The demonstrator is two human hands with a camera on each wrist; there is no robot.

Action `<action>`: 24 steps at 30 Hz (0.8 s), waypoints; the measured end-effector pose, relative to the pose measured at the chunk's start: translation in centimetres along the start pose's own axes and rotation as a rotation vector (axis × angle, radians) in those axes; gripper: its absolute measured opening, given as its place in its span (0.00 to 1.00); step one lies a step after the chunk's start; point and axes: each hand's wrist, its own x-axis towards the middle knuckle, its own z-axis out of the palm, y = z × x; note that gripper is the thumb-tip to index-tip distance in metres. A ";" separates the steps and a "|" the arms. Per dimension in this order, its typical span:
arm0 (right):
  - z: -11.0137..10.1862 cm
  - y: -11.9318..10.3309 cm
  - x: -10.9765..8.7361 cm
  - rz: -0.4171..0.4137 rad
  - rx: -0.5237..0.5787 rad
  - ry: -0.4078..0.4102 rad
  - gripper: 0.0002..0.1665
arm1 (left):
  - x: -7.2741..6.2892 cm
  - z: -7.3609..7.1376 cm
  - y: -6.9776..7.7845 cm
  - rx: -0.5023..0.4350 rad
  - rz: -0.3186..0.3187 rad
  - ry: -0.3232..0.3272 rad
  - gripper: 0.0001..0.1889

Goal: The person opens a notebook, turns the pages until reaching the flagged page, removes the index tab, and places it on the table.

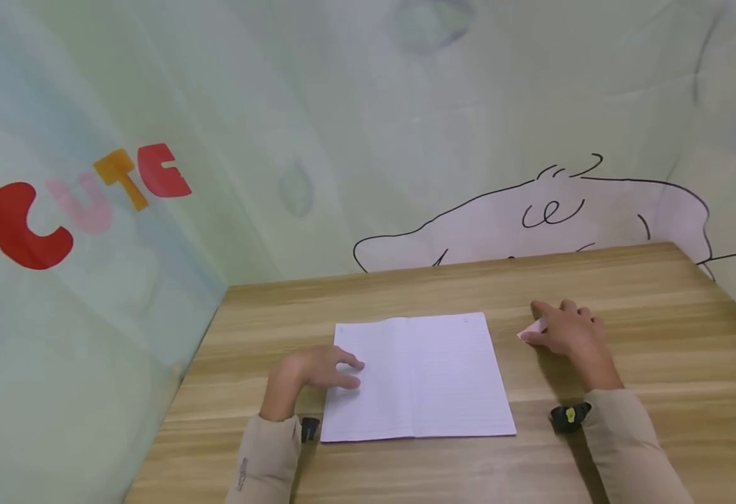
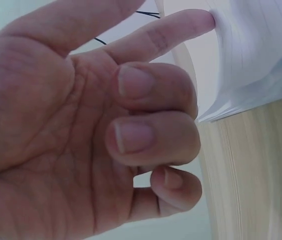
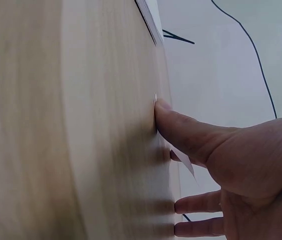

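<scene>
An open notebook (image 1: 449, 378) with lined white pages lies on the wooden table. Over its left page my left hand (image 1: 322, 367) hovers low, thumb and index finger stretched out. In the left wrist view the index fingertip meets the edge of the pages (image 2: 260, 40), while the other fingers curl loosely around nothing. To the right of the notebook, my right hand (image 1: 571, 329) is down at the tabletop, pinching a small pale pink piece of paper (image 1: 531, 328) between thumb and fingers. Pointed corners of that paper (image 3: 186, 162) show around the thumb in the right wrist view.
The wooden table (image 1: 405, 476) meets a printed curtain (image 1: 317, 105) at its back and left edges. Colourful letters and a line-drawn cartoon figure (image 1: 500, 224) decorate the curtain. Dark straps with small devices sit at both wrists, including a black one (image 1: 569, 417) on the right.
</scene>
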 end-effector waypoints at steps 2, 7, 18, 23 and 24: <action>0.1 0.1 0.1 0.011 0.010 -0.009 0.48 | 0.2 0.0 0.0 0.012 -0.010 -0.008 0.20; 0.6 0.1 0.8 0.055 0.015 -0.038 0.43 | 0.6 0.1 0.2 0.002 -0.023 -0.012 0.20; -0.8 0.8 0.6 -0.016 0.017 -0.100 0.52 | 1.3 -0.3 0.2 0.038 0.016 0.033 0.17; -0.9 1.2 0.6 -0.021 0.004 -0.123 0.51 | 1.7 -0.2 -0.4 0.035 0.057 0.088 0.22; -1.0 1.4 0.6 -0.027 0.003 -0.124 0.51 | 1.8 -0.2 -0.5 0.030 0.056 0.093 0.23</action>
